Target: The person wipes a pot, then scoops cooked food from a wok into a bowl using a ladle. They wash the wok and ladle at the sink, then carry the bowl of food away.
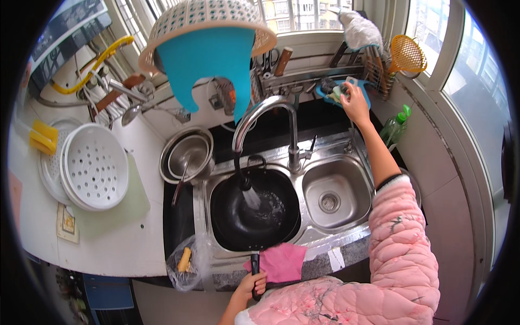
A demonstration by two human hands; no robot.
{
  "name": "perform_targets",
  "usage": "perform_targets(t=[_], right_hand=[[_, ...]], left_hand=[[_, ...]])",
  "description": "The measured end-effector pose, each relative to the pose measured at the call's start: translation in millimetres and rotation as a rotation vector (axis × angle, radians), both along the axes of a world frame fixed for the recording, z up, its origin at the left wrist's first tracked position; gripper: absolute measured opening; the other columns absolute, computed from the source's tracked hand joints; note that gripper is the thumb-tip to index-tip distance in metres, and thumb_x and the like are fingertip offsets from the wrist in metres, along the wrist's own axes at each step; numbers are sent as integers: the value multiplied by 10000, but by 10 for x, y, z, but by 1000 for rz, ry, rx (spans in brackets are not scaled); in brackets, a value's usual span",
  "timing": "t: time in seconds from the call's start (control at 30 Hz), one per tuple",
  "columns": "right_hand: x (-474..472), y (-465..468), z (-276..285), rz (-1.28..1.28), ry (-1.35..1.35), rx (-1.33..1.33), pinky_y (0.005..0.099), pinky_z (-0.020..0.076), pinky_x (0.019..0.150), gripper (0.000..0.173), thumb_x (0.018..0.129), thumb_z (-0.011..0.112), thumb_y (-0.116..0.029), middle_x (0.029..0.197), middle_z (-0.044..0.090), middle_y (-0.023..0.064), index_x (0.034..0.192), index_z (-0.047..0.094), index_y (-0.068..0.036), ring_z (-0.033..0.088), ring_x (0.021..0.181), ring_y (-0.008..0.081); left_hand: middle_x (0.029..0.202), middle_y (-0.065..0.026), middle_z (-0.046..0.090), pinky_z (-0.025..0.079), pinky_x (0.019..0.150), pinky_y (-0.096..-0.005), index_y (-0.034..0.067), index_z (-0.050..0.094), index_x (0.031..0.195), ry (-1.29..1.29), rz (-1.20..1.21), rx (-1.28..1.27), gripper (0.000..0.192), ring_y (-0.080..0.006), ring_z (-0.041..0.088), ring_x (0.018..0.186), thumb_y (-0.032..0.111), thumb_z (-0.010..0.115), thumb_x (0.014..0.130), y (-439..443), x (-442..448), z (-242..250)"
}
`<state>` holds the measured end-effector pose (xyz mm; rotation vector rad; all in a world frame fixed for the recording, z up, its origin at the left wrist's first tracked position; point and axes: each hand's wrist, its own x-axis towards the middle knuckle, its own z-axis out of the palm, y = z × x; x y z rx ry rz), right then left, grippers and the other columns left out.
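A black wok [231, 215] lies in the left basin of a steel double sink, its handle sticking out over the front edge. My left hand [252, 283] is wrapped around that handle. Water runs into the wok from a chrome gooseneck faucet [294, 134]. At the back right, my right hand [354, 99] reaches to a blue dish [363, 90] of scrubbers, its fingers at a pale green sponge [337, 92]; whether they grip it is unclear. A dark scouring pad [327, 84] lies beside the sponge. A pink cloth [284, 262] drapes over the counter edge by the wok handle.
Steel bowls [189, 156] stand left of the faucet, near white perforated baskets [95, 166]. A plastic bag [195, 272] with a yellowish item lies at the front left. A green bottle [393, 129] stands right of the sink. A blue sheet and a beige colander [211, 16] hang overhead.
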<state>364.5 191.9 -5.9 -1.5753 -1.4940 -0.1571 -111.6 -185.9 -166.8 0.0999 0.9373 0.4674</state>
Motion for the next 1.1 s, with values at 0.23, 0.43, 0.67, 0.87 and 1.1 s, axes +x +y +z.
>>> perform_targets(t=[0.23,0.43,0.67,0.87,1.1], right_hand=[[-1191,-1834,-1130,456,549,-925,301,519,477,329,904,576,-302,661,639,100,1009,608,9,624,524,166],[-2073,-2572,-1599,558,1472,-1197,405,571,764,463,937,478,-299,1038,600,227,1221,429,64,655,851,314],[-2499,-2891,-1792,601,1701,-1040,470,481,940,359,875,425,-8,1186,543,134,1234,443,-17,555,1077,290],[-2670,-2915,-1534,542,1426,-852,451,514,874,440,857,450,-28,1174,541,118,1288,361,-57,584,1011,260],[-2473,-2872,-1127,322,1056,-896,383,586,692,408,810,471,-60,1003,574,191,1180,392,92,643,790,260]], left_hand=[[503,66,317,260,337,-223,147,468,784,-240,23,35,166,-50,291,364,113,502,942,10,-37,229],[516,70,315,255,339,-207,146,453,787,-262,-30,34,171,-39,308,376,57,507,921,74,-10,829],[502,53,310,271,330,-233,147,370,768,23,-105,215,253,-57,286,364,31,566,877,-205,-327,850],[490,54,299,248,324,-231,156,363,771,-51,-184,266,266,-61,287,348,32,578,867,-161,-623,398],[477,66,306,240,319,-210,150,401,776,-310,-190,174,213,-36,293,345,34,539,889,-149,-456,307]])
